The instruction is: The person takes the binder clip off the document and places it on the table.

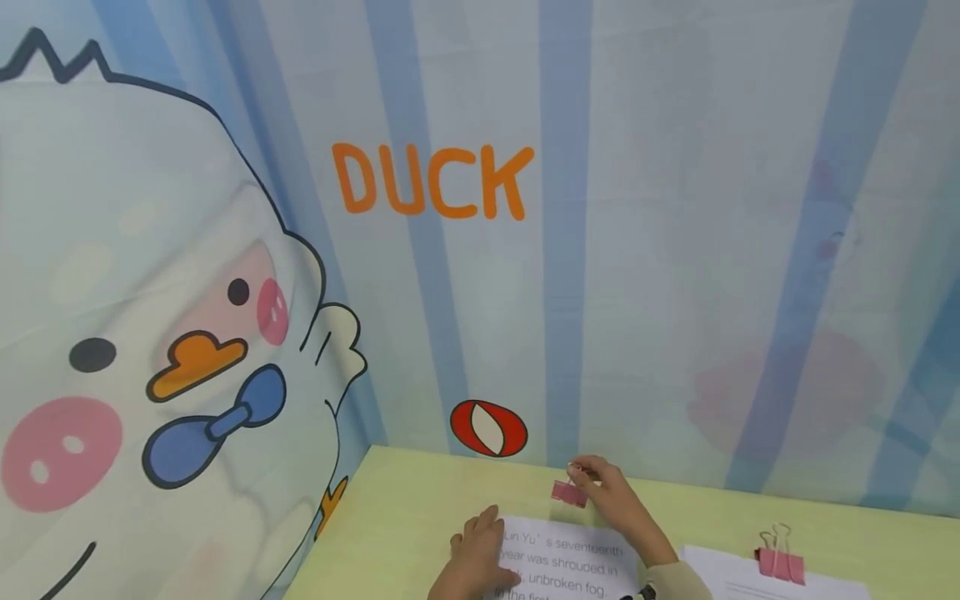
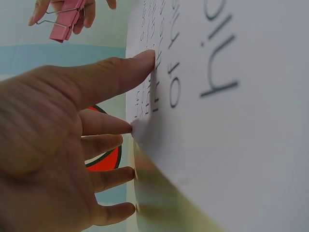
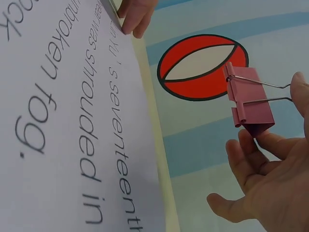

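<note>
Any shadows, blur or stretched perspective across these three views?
Left wrist: soft shadow on the printed sheet beside the left hand, print swelling toward the camera. Right wrist: pink binder clip fairly crisp. Head: diffuse light, print on the clipped papers too faint to read.

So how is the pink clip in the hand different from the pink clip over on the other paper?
The held clip is in the grip of the right hand, while no hand touches the other clip.
The held clip is apart from the lettered page, with no paper in it, while the other clip sits at the edge of the other paper.
Both are pink with silvery wire handles.
</note>
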The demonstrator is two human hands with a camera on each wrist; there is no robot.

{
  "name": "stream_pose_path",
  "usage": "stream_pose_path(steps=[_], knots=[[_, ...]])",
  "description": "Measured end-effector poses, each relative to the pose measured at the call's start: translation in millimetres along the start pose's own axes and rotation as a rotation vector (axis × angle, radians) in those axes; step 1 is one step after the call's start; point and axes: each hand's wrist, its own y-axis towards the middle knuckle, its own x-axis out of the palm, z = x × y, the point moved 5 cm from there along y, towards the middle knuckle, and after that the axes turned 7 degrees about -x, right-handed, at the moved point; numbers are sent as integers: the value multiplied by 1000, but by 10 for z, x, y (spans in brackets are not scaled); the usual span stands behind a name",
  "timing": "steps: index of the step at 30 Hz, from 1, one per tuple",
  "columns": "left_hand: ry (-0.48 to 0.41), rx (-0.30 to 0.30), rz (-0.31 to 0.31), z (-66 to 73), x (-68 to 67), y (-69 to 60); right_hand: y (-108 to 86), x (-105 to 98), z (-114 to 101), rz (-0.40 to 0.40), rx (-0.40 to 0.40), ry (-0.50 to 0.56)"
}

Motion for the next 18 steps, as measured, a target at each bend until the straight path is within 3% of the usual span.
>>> stream_pose_path(steps=[11,18], knots=[[40,28,11,18,-19,-10,-221,-253,62,-18,114,22],[26,42,11,35,-18,-43,-382,-458,57,-84,84,15]])
